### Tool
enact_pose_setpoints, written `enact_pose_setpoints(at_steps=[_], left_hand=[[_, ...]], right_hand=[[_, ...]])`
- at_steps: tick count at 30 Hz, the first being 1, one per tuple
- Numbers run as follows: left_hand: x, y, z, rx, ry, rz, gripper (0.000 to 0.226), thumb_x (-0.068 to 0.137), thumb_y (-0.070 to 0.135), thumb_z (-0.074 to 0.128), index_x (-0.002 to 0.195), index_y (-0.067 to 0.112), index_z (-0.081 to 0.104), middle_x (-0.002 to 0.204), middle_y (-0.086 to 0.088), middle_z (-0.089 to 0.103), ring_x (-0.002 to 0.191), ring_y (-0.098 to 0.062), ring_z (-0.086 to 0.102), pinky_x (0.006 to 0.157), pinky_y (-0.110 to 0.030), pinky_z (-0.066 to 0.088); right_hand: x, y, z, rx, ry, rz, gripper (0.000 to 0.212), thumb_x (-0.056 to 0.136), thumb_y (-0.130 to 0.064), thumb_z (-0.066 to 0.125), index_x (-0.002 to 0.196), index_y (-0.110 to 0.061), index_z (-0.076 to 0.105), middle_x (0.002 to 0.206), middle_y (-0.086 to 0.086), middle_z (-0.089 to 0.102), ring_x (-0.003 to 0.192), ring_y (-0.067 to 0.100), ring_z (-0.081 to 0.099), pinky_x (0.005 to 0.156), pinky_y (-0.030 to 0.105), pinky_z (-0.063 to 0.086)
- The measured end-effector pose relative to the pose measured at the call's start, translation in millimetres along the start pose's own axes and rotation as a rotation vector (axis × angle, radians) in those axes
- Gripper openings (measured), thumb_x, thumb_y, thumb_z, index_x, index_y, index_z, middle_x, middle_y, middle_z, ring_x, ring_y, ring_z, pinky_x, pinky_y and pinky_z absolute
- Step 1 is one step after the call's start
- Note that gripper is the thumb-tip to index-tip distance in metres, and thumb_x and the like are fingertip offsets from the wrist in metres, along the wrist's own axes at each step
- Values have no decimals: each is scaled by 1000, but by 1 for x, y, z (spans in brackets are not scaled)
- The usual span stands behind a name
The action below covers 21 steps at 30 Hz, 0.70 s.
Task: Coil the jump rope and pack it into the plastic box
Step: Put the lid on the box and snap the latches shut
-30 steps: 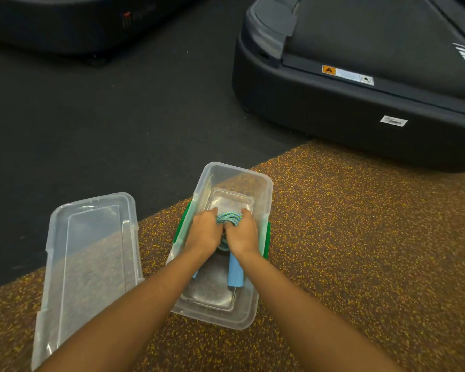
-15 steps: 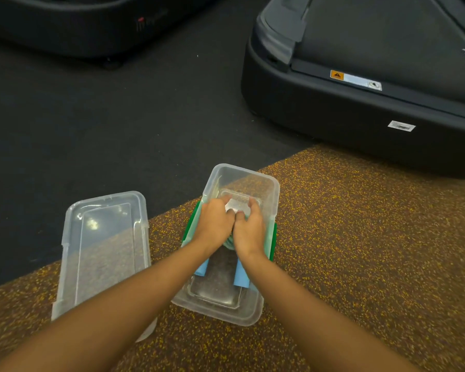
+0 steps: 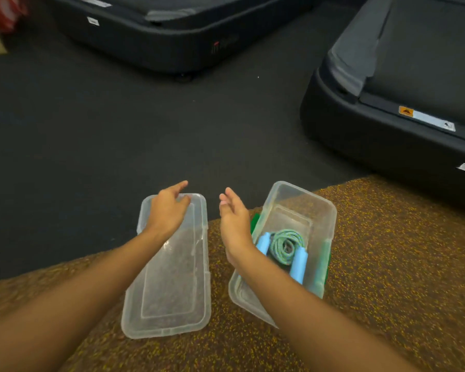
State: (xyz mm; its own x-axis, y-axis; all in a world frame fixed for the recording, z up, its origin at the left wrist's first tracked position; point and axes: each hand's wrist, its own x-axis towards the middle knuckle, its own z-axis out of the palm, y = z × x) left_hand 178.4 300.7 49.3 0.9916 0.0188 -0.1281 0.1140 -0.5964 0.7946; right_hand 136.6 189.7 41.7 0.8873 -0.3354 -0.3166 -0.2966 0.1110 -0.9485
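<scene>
The jump rope (image 3: 286, 244) is seen coiled inside the clear plastic box (image 3: 302, 201), with its blue handles (image 3: 298, 264) laid beside the coil. The box is set on the speckled brown mat (image 3: 387, 264), with the lid (image 3: 172, 291) laid flat just to its left. The left grip (image 3: 168, 210) is held over the lid's far end, fingers loosely bent and nothing grasped, though contact cannot be told, while the right grip (image 3: 234, 218) is held open and empty between lid and box.

Gap btwn lid (image 3: 172, 291) & box (image 3: 330, 209) open; dark floor (image 3: 118, 130) ahead free; treadmill (image 3: 387, 157) blocks far R, 2nd treadmill (image 3: 172, 44) far ahead.
</scene>
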Motion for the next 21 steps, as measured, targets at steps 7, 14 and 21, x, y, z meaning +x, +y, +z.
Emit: enact_pose_setpoints(at_steps=[7, 14, 21], left_hand=[[-10, -60, -21, 98, 14, -237, 43, 94, 11, 47, 136, 8, 44, 137, -19, 49, 124, -35, 48, 103, -38, 37], [-13, -94, -19, 168, 12, -337, 46, 89, 10, 51, 135, 10, 44, 128, -23, 53, 114, -39, 51, 100, -44, 41], [-15, -95, -17, 119, 65, -429, 32, 87, 2, 55, 118, -3, 56, 117, -22, 61, 107, -37, 58, 95, -44, 45]], right_hand=[[2, 52, 54, -127, -37, 219, 41, 90, -16, 39, 130, -9, 47, 132, 14, 53, 121, 31, 51, 106, 47, 39], [-10, 53, 57, -440, 9, 214, 44, 93, -10, 37, 137, -7, 38, 143, 17, 38, 131, 34, 34, 112, 41, 28], [-13, 54, 53, -595, -44, 298, 48, 92, -10, 37, 140, -8, 31, 146, 14, 32, 132, 33, 27, 107, 41, 29]])
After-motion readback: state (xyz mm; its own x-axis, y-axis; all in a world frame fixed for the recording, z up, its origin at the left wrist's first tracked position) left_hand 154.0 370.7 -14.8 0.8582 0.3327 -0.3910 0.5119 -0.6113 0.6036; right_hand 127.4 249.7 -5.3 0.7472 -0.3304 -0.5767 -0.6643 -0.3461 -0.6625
